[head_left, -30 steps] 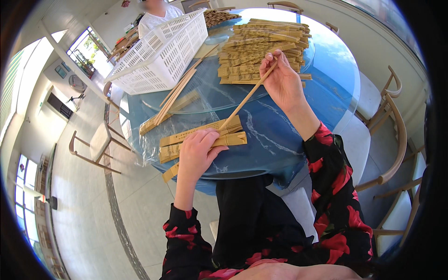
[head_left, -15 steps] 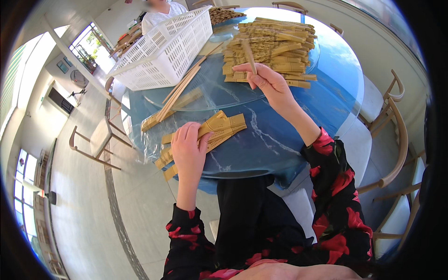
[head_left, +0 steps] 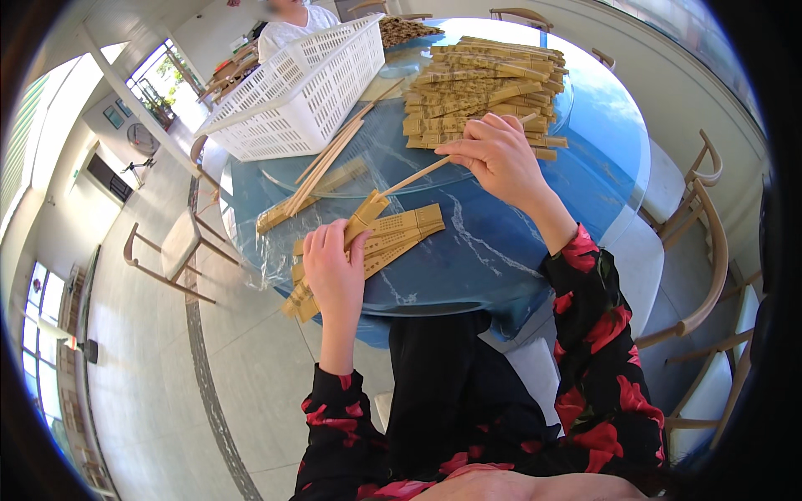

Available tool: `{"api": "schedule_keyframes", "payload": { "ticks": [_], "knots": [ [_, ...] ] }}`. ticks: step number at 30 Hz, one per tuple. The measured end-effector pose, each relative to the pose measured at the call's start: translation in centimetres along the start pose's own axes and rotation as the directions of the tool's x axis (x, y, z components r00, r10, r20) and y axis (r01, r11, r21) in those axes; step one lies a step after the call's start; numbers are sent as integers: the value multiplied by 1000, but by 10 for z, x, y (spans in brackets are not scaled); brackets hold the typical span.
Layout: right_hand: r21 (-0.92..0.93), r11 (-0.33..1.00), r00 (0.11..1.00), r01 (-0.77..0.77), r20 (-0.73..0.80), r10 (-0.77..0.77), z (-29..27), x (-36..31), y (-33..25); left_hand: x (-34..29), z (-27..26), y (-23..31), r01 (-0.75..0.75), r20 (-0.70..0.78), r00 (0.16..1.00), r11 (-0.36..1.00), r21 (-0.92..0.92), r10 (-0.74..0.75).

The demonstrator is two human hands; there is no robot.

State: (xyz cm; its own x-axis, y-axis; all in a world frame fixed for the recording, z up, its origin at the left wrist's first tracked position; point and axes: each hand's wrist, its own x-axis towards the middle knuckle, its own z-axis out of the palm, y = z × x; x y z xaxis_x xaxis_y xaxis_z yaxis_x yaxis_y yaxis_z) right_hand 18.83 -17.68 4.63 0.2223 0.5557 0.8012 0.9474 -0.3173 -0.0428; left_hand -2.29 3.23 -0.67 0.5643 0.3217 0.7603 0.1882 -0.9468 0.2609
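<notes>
My left hand (head_left: 332, 265) pinches a narrow brown paper sleeve (head_left: 364, 214) above the near table edge, thumb on one side and fingers on the other. Beneath it, several more printed sleeves (head_left: 409, 224) fan out flat. Between the fingertips of my right hand (head_left: 499, 160) is a pale wooden chopstick (head_left: 418, 176), slanting down to the left. Its lower tip meets the open upper end of the held sleeve; how far inside it reaches, I cannot tell. Several loose chopsticks (head_left: 324, 170) lie left of centre, partly over another sleeve (head_left: 276, 219).
A large heap of sleeves (head_left: 484, 83) fills the far middle of the round blue-covered table (head_left: 493, 242). A white slotted basket (head_left: 322, 104) stands at the far left, with a person (head_left: 292, 29) behind it. Wooden chairs (head_left: 180, 242) surround the table.
My right hand has turned the chopstick from near upright to a slant, its tip now at the sleeve's opening. My left hand has raised and tilted one sleeve toward it.
</notes>
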Motion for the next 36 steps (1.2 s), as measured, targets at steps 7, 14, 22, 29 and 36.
{"api": "schedule_keyframes", "payload": {
  "ticks": [7, 14, 22, 29, 36],
  "knots": [
    [3, 1000, 1000, -7, 20, 7, 2, -2, 1, -1, 1, -2, -25, -28, 999, 1000, -8, 24],
    [78, 997, 986, 11, 165, -24, 10, -5, -11, -1, 3, 0, -41, 75, 996, 996, -84, 47],
    [139, 980, 942, 140, 287, -175, 33, -17, -46, 3, 6, 7, -91, 201, 973, 988, -122, 115],
    [80, 997, 999, -17, 53, 12, 20, -6, -23, 1, 3, 3, -70, 139, 987, 996, -59, 78],
    [335, 932, 957, -141, 287, 41, 18, -9, 5, 0, 3, 2, -73, 131, 988, 996, -52, 79]
  ]
}}
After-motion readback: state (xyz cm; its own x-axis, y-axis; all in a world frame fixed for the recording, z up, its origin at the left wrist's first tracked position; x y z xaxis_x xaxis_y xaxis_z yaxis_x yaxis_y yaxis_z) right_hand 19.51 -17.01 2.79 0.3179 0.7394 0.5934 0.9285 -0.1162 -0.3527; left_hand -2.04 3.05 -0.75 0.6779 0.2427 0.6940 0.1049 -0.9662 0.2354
